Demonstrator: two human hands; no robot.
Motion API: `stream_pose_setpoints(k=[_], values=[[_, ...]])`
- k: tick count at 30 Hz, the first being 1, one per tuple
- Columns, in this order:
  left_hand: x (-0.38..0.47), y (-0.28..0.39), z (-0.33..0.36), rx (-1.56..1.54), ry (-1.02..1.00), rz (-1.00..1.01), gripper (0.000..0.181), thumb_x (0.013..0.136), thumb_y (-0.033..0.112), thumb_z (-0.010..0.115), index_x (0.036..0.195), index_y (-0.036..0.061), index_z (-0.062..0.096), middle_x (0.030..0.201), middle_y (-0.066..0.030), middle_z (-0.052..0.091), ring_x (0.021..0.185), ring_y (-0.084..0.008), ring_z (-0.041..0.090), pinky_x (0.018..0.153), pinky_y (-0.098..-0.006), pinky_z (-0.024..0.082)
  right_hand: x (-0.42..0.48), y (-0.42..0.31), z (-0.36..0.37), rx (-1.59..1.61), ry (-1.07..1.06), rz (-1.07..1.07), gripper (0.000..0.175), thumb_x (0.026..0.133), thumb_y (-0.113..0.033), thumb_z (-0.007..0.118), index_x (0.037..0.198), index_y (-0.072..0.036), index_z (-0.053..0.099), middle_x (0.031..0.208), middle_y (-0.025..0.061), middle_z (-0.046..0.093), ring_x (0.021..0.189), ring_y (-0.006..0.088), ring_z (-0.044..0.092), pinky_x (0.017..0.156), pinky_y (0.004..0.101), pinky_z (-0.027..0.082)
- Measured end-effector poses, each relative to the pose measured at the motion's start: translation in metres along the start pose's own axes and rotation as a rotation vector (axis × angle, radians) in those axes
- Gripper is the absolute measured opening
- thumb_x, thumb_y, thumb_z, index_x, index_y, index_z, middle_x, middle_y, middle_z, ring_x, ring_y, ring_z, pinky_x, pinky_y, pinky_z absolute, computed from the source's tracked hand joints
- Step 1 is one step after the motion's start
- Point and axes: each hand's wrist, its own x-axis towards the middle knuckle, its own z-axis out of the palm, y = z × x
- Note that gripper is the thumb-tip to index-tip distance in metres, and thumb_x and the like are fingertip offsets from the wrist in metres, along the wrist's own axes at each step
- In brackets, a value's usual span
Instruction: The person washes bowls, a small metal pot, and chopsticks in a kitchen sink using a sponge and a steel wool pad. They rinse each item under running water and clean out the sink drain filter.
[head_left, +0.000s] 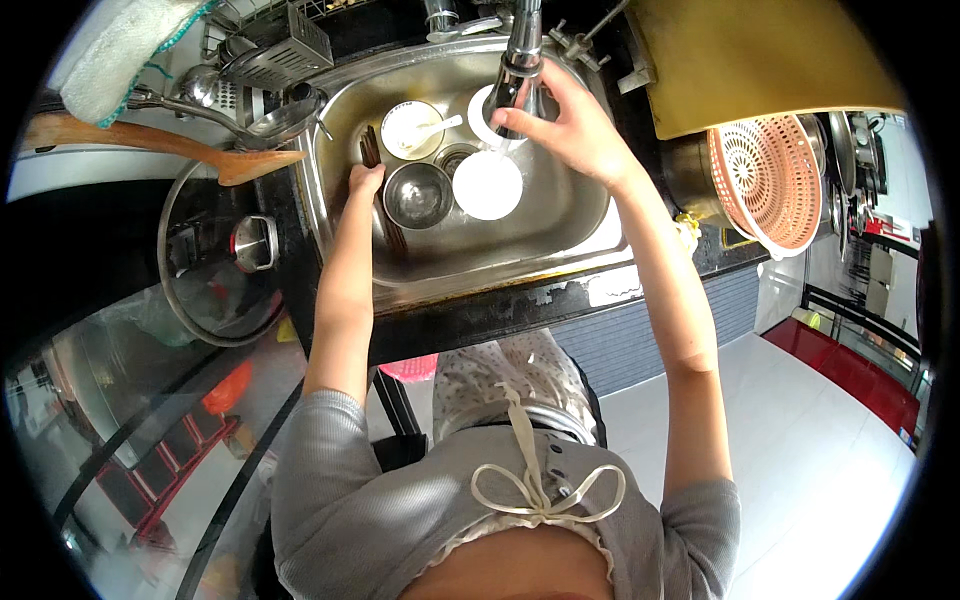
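Note:
My left hand is closed around a bundle of dark chopsticks at the left side of the stainless steel sink. My right hand has its thumb and fingers around the head of the chrome faucet. Beneath the faucet head lies a white dish, partly hidden. Nearer to me a white bowl sits beside a metal bowl. Behind the metal bowl is another white bowl with a white spoon in it. A round drain fitting shows between the bowls.
Left of the sink are a wooden spatula, a metal ladle, a utensil holder and a glass lid. On the right, a pink colander leans by a metal pot, below a yellowish board.

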Motion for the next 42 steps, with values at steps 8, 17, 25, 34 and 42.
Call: stream_pose_setpoints(k=[8,17,25,34,42], values=[[-0.072,0.013,0.007,0.129,0.168,0.481,0.05,0.064,0.027,0.056,0.101,-0.0026,0.039,0.1,-0.021,0.04,0.096,-0.0327,0.038,0.084,-0.0354,0.031,-0.076,0.133,0.033,0.211,-0.115,0.607,0.063,0.066,-0.029,0.06,0.112,0.003,0.031,0.109,0.0174,0.041,0.103,0.0247,0.039,0.086,0.0306,0.031],[-0.057,-0.021,0.01,0.233,-0.065,0.207,0.033,0.064,0.017,0.052,0.094,0.0035,0.047,0.094,-0.0162,0.05,0.09,-0.03,0.046,0.076,-0.0356,0.037,-0.087,0.214,0.123,0.362,-0.27,1.349,0.038,0.073,-0.021,0.047,0.104,0.0,0.038,0.09,0.012,0.05,0.073,0.016,0.054,0.049,0.0239,0.047],[-0.045,-0.037,0.019,0.189,-0.059,0.219,0.034,0.06,0.001,0.046,0.094,0.0061,0.048,0.084,-0.0139,0.054,0.073,-0.0248,0.052,0.06,-0.0316,0.041,-0.089,0.217,0.119,0.487,-0.195,1.325,0.032,0.076,-0.015,0.042,0.105,-0.002,0.039,0.09,0.0112,0.051,0.074,0.0185,0.054,0.053,0.0279,0.049],[-0.042,-0.042,0.02,0.081,-0.173,0.196,0.037,0.059,0.004,0.047,0.096,0.0081,0.046,0.092,-0.0153,0.052,0.087,-0.0281,0.049,0.073,-0.0332,0.038,-0.094,0.22,0.094,0.534,-0.094,1.234,0.042,0.073,-0.012,0.042,0.113,-0.012,0.029,0.101,0.0114,0.044,0.084,0.0204,0.05,0.055,0.0329,0.048],[-0.066,-0.017,0.003,0.103,-0.243,0.115,0.036,0.062,0.006,0.047,0.098,0.0067,0.043,0.086,-0.0167,0.053,0.069,-0.0249,0.055,0.06,-0.0317,0.043,-0.092,0.206,0.087,0.43,-0.069,1.277,0.037,0.073,-0.018,0.043,0.107,-0.011,0.028,0.1,0.0113,0.042,0.079,0.0243,0.05,0.053,0.0358,0.047]])
